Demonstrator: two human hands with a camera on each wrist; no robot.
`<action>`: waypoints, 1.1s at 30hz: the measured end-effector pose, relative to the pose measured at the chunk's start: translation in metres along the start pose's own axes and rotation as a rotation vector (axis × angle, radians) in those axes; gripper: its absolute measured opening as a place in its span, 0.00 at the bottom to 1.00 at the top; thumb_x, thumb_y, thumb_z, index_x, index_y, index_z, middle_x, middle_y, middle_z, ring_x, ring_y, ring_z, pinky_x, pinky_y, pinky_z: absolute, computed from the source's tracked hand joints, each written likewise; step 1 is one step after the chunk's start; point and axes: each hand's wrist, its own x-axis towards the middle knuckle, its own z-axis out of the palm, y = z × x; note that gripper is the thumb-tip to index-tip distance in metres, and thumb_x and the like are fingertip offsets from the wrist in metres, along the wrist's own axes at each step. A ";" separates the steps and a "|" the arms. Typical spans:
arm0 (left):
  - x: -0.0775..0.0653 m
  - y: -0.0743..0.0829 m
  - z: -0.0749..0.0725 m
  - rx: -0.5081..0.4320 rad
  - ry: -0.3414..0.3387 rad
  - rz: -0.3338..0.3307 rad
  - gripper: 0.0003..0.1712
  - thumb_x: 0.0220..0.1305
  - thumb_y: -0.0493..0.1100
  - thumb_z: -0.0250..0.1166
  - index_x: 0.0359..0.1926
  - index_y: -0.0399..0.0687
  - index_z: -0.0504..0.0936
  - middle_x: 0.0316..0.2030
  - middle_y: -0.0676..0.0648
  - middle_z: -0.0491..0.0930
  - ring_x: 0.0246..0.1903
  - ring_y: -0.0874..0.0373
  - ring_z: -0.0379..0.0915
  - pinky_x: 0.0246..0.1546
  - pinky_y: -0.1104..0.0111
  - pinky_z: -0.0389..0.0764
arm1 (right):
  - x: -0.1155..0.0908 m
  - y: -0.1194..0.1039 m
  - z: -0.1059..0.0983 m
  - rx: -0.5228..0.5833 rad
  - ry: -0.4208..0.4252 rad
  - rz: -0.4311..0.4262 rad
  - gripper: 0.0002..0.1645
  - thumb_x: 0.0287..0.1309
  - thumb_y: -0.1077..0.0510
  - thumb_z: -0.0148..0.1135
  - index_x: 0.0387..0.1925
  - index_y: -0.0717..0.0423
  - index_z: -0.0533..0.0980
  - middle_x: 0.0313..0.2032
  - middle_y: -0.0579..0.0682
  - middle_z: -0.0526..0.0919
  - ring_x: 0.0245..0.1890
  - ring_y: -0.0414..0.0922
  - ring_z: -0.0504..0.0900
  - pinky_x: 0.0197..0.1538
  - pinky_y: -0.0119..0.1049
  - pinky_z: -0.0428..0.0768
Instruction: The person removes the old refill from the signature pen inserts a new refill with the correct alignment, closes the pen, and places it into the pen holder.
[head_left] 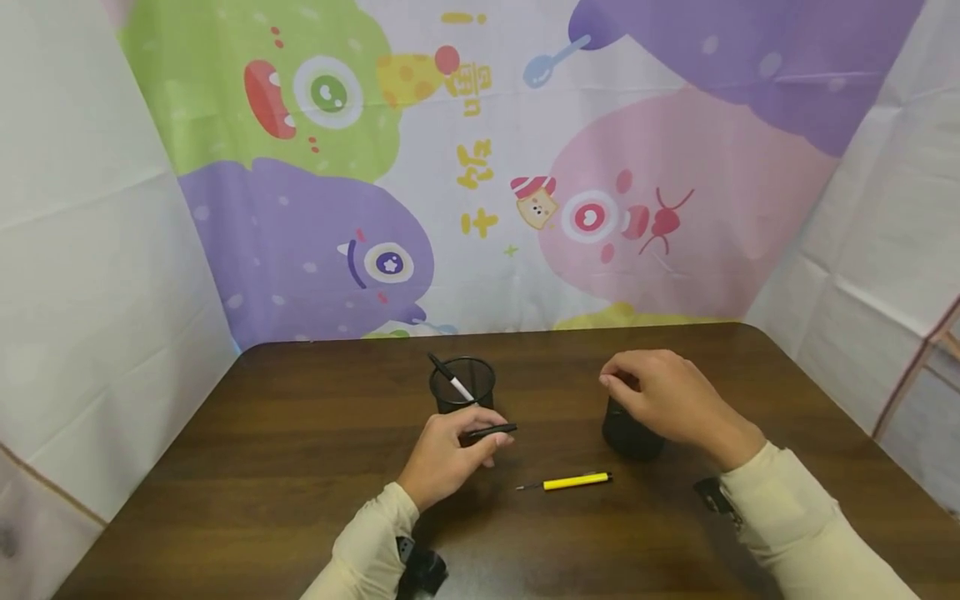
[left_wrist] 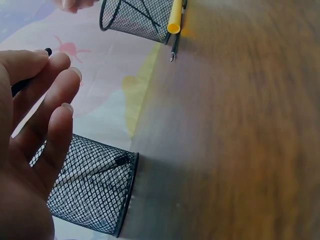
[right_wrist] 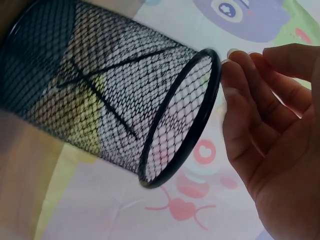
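Head view showed a person's left hand (head_left: 448,457) gripping a black pen (head_left: 495,431) between thumb and fingers, one end projecting toward 3 o'clock. The pinch appeared chosen to leave that end clear. A black mesh cup (head_left: 448,407) stood upright at 12 o'clock of this hand, apparently serving to keep writing tools together; a white-barrelled marker (head_left: 462,389) leaned inside, its black end over the rim toward 10 o'clock. The right hand (head_left: 671,396) was bent over the mouth of a second mesh cup (head_left: 633,437), between 1 and 2 o'clock of a yellow barrel (head_left: 576,482) on the table (head_left: 225,467). Its fingers were loosely curved and nothing was seen in them; the right wrist view placed the fingertips just beside the rim, contact undetermined. A thin dark rod (left_wrist: 173,52) with a metal tip lay beside the barrel, pointing toward 9 o'clock, presumably within easy reach of either hand.

Surface: dark brown, wood-grained, rounded at the far corners. A cartoon-printed cloth (head_left: 517,279) hung at 12 o'clock; plain white hangings (head_left: 90,167) closed off 9 and 3 o'clock.
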 end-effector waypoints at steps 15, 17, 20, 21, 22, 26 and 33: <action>0.000 0.006 0.002 0.001 0.022 -0.020 0.07 0.67 0.35 0.68 0.45 0.43 0.85 0.35 0.50 0.88 0.23 0.52 0.82 0.28 0.68 0.83 | -0.002 0.018 -0.008 -0.067 -0.084 0.076 0.05 0.65 0.55 0.65 0.38 0.50 0.85 0.31 0.40 0.84 0.32 0.40 0.81 0.38 0.46 0.82; -0.001 0.015 0.001 0.008 0.023 -0.015 0.07 0.66 0.32 0.67 0.45 0.40 0.85 0.34 0.47 0.88 0.22 0.50 0.82 0.28 0.68 0.83 | -0.002 0.020 -0.009 -0.080 -0.109 0.084 0.05 0.64 0.55 0.66 0.37 0.49 0.85 0.31 0.40 0.83 0.31 0.41 0.80 0.38 0.46 0.82; -0.001 0.028 0.001 0.009 0.020 -0.015 0.07 0.66 0.31 0.66 0.44 0.38 0.84 0.34 0.44 0.88 0.22 0.48 0.82 0.27 0.68 0.82 | -0.002 0.022 -0.012 -0.096 -0.158 0.102 0.05 0.63 0.55 0.67 0.37 0.49 0.85 0.32 0.40 0.84 0.33 0.42 0.80 0.39 0.47 0.82; -0.001 0.032 0.001 0.009 0.020 -0.014 0.07 0.66 0.31 0.66 0.44 0.37 0.84 0.33 0.44 0.88 0.22 0.48 0.82 0.28 0.68 0.82 | -0.002 0.023 -0.012 -0.098 -0.178 0.107 0.05 0.62 0.55 0.67 0.38 0.49 0.85 0.32 0.40 0.84 0.34 0.43 0.81 0.39 0.48 0.82; -0.001 0.035 0.001 0.008 0.021 -0.010 0.07 0.66 0.30 0.66 0.44 0.37 0.84 0.33 0.43 0.88 0.22 0.49 0.82 0.28 0.68 0.83 | -0.002 0.024 -0.013 -0.097 -0.201 0.110 0.05 0.62 0.55 0.68 0.38 0.49 0.85 0.33 0.41 0.84 0.34 0.43 0.81 0.40 0.49 0.82; -0.002 0.036 0.000 -0.003 0.024 -0.007 0.07 0.66 0.30 0.65 0.44 0.37 0.84 0.33 0.44 0.88 0.22 0.49 0.82 0.28 0.66 0.84 | 0.000 0.026 -0.015 -0.090 -0.294 0.116 0.05 0.62 0.56 0.68 0.39 0.49 0.86 0.34 0.41 0.85 0.34 0.42 0.82 0.39 0.49 0.82; -0.002 0.032 -0.001 -0.017 0.027 -0.003 0.07 0.67 0.30 0.65 0.44 0.37 0.84 0.32 0.44 0.88 0.22 0.47 0.82 0.28 0.63 0.85 | 0.009 0.029 -0.019 -0.108 -0.404 0.093 0.05 0.61 0.60 0.68 0.35 0.46 0.86 0.30 0.38 0.83 0.29 0.38 0.78 0.33 0.43 0.80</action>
